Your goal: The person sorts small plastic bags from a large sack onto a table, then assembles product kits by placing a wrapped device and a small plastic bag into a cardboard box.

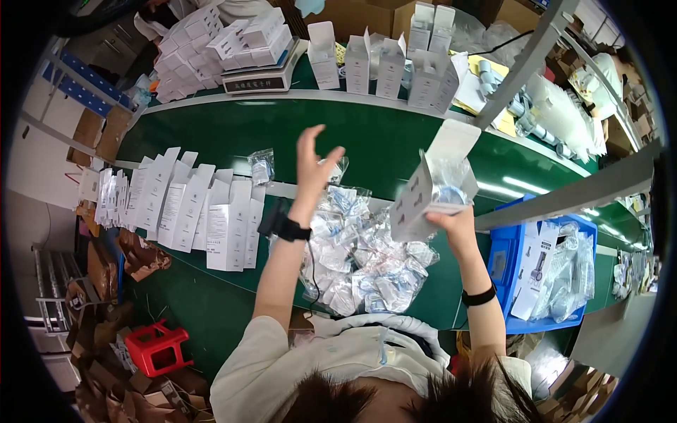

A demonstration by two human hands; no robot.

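My right hand (pixel 458 225) grips a white printed carton (pixel 415 201) low on its side, tilted above the table. The carton's top flap stands up, and a clear plastic bag (pixel 450 176) shows in its opening. My left hand (pixel 310 166) is raised over the table's far side, fingers apart, holding nothing. Close beside it lies a small clear bag (pixel 338 170). Between my forearms spreads a heap of clear bags (pixel 374 264) with pale blue and white contents. Another bagged piece (pixel 261 169) lies left of my left hand.
Flattened white cartons (pixel 180 204) stand in a row at left. Across the green conveyor belt (pixel 226 137), open cartons (pixel 358 63) and a scale (pixel 257 81) stand on a shelf. A blue bin (pixel 502 261) and metal posts (pixel 525 67) are at right; a red stool (pixel 156 349) is at lower left.
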